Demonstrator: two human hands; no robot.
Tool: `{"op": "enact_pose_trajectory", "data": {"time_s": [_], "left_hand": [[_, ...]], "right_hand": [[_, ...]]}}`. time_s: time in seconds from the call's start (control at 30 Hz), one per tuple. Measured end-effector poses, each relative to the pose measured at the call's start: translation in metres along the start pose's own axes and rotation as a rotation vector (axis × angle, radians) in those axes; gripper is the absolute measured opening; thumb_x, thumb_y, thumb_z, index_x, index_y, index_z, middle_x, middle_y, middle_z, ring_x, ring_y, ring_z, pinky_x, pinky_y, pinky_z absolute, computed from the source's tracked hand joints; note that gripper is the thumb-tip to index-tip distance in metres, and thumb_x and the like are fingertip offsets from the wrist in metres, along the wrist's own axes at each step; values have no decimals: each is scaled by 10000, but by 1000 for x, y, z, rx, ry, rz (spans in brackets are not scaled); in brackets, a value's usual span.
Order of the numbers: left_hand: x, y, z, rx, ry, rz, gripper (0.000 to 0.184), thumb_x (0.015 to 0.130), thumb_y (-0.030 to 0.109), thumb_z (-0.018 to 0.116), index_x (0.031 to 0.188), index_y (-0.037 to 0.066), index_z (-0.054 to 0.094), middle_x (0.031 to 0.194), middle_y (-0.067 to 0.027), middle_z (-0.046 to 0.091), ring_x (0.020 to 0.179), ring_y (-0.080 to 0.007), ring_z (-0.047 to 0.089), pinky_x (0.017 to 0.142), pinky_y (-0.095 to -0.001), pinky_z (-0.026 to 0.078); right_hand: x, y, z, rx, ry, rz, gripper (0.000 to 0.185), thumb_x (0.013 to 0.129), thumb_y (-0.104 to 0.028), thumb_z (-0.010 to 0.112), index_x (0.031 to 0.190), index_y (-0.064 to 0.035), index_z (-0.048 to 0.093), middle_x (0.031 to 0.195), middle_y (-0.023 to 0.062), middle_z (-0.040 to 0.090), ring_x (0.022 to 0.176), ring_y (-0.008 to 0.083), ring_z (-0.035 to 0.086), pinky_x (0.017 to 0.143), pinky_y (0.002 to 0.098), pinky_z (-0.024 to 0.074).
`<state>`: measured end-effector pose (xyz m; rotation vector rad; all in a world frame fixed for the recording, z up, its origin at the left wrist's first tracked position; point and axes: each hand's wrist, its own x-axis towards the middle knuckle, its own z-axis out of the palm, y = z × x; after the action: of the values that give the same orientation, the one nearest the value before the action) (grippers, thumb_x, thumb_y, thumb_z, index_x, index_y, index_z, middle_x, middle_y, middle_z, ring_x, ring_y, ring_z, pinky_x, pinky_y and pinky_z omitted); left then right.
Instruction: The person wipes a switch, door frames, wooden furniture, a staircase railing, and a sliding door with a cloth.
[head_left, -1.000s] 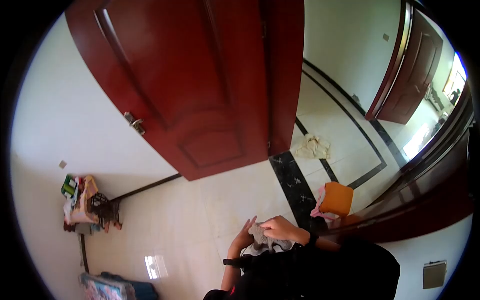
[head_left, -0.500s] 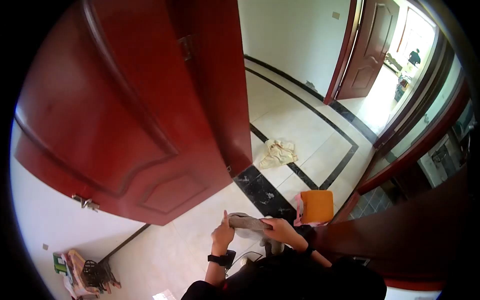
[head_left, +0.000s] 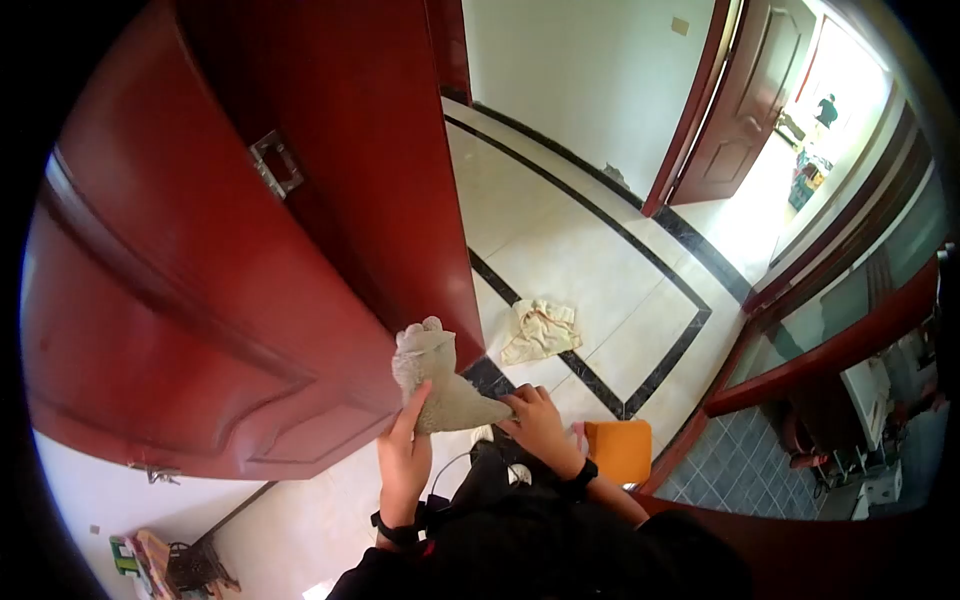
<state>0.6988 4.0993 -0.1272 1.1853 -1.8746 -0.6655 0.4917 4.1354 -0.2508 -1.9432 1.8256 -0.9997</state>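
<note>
A grey-beige cloth [head_left: 450,393] with a scalloped, lumpy upper end is held up between my hands, in front of the red door's lower edge. My left hand [head_left: 405,460] grips its lower left part, with a finger lying along the fabric. At the right, my right hand [head_left: 541,430] pinches the cloth's narrow corner. Both wrists wear black bands. Beyond the hands, a cream cloth [head_left: 541,331] lies crumpled on the tiled floor.
The red door [head_left: 200,300] stands at the left. An orange-topped stool [head_left: 618,451] is right of my right hand. Farther off are another open door [head_left: 745,100] and a doorway. A cluttered rack [head_left: 180,565] sits lower left.
The view has shifted toward the hallway. The grey-beige cloth, earlier bunched low near my body, is now raised and spread, and my left hand has moved left with it.
</note>
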Motion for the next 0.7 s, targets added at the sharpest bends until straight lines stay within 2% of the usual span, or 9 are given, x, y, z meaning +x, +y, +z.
{"op": "enact_pose_trajectory", "data": {"time_s": [0.17,0.23,0.27,0.37,0.47,0.57,0.63,0.67,0.7], "left_hand": [[63,-18,6,49,42,104,536,692,-157,485,1131,92,665,1198,-289,551,943,-407,601,853,-371,469],[104,-30,16,133,213,314,518,709,-168,478,1115,90,668,1335,-273,469,1121,-414,546,943,-400,439],[126,-38,20,214,273,418,453,728,-162,482,1037,86,701,1410,-244,406,1277,-447,411,1029,-465,380],[184,-46,30,127,434,615,472,652,-160,440,997,17,710,1408,-244,412,1363,-423,296,1116,-507,253],[230,-64,37,142,517,542,370,708,-154,467,873,44,732,1393,-215,441,1336,-477,302,1080,-561,295],[272,-81,54,121,684,610,373,775,-163,445,843,70,729,1327,-192,511,1324,-516,285,1076,-612,271],[299,-82,61,221,722,645,377,780,-159,444,857,79,726,1314,-178,527,1331,-497,293,1075,-600,282],[313,-83,64,249,738,623,382,784,-161,439,858,81,724,1308,-166,535,1335,-483,300,1074,-590,287],[328,-86,68,278,759,604,387,788,-164,434,860,83,722,1302,-154,544,1338,-469,307,1074,-580,291]], "right_hand": [[85,-1,-10,109,-34,212,435,754,-30,602,1181,-106,584,1119,136,563,873,346,602,756,389,497],[126,11,-17,145,35,203,442,770,-3,567,1202,-94,564,1123,150,578,862,366,621,738,377,503],[149,20,-14,177,109,161,431,782,8,545,1201,-89,563,1111,156,589,871,364,621,743,375,502],[219,31,-27,259,266,17,393,810,55,460,1176,-49,561,1063,177,610,951,328,606,803,361,479],[285,23,-51,306,370,33,407,804,87,452,1181,-27,553,1081,176,612,1020,309,599,863,327,464],[337,19,-66,327,534,-9,457,810,81,440,1244,-38,519,1288,145,530,1157,267,545,903,326,447],[363,21,-61,733,708,-126,595,766,137,417,1329,-52,458,1460,126,365,1323,214,391,1012,280,360],[371,21,-60,803,666,-160,735,739,165,425,1433,-50,315,1552,128,165,1417,210,205,1105,287,222],[382,21,-58,805,681,-160,735,739,165,425,1433,-50,315,1552,128,165,1417,210,205,1105,287,222]]}}
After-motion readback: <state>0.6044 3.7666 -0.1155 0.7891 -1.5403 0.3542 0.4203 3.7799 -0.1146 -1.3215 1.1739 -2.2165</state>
